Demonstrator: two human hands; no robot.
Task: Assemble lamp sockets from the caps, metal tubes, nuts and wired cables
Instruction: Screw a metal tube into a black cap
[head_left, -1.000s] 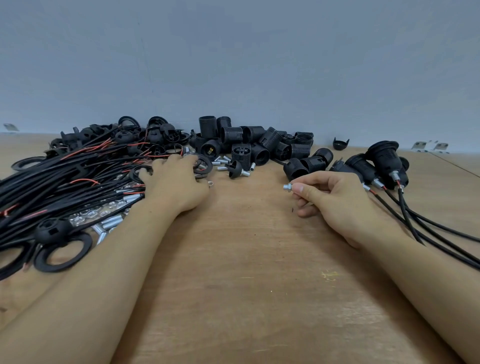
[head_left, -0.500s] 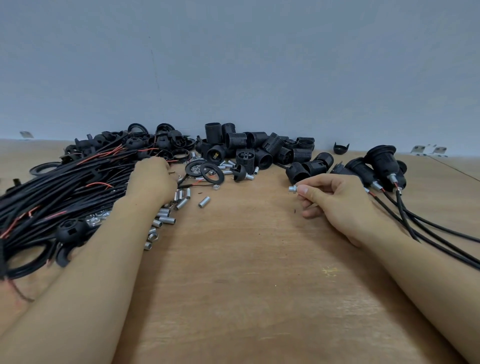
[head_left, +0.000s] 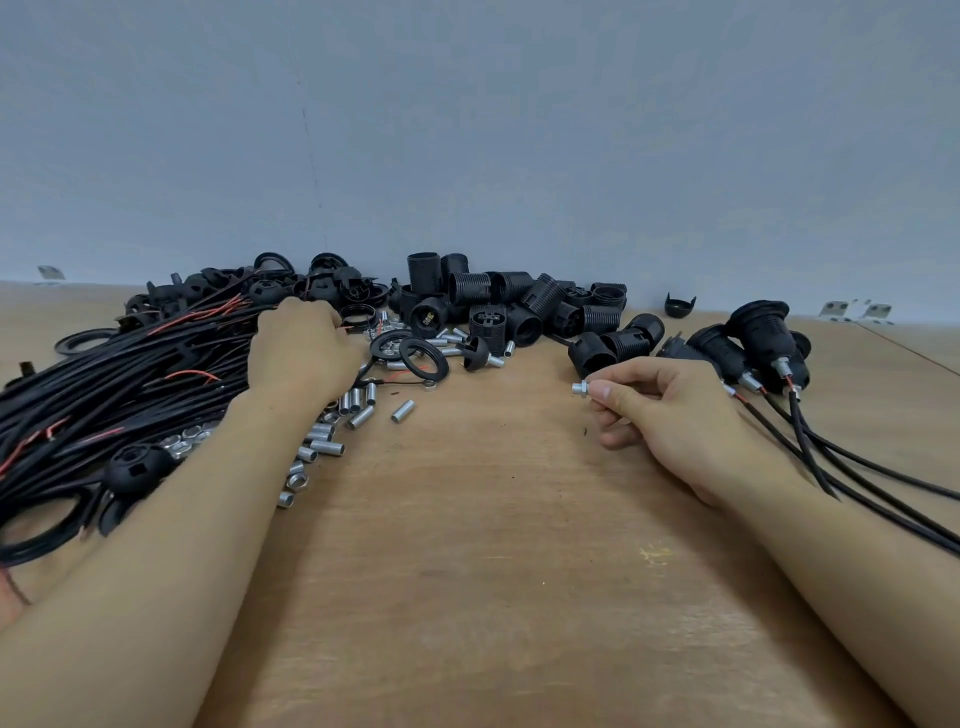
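My right hand (head_left: 670, 415) pinches a short metal tube with a nut (head_left: 581, 388) on it between thumb and forefinger, just above the wooden table (head_left: 493, 571). My left hand (head_left: 301, 348) lies on the far end of the bundle of black wired cables (head_left: 119, 395), near their red wire tips. Its fingers are hidden behind the hand, so its hold cannot be seen. Loose metal tubes (head_left: 332, 441) and nuts (head_left: 182, 441) lie beside my left wrist. Black caps (head_left: 140, 467) sit among the cables.
A heap of black threaded socket bodies (head_left: 519, 306) lies at the back centre, with black rings (head_left: 423, 358) in front of it. Assembled sockets with cables (head_left: 763, 332) rest at the right, behind my right wrist. A lone cap (head_left: 679, 305) stands by the grey wall.
My left hand has shifted left and away from the rings onto the cable ends, uncovering the loose tubes. My right hand holds the tube and nut about where it was.
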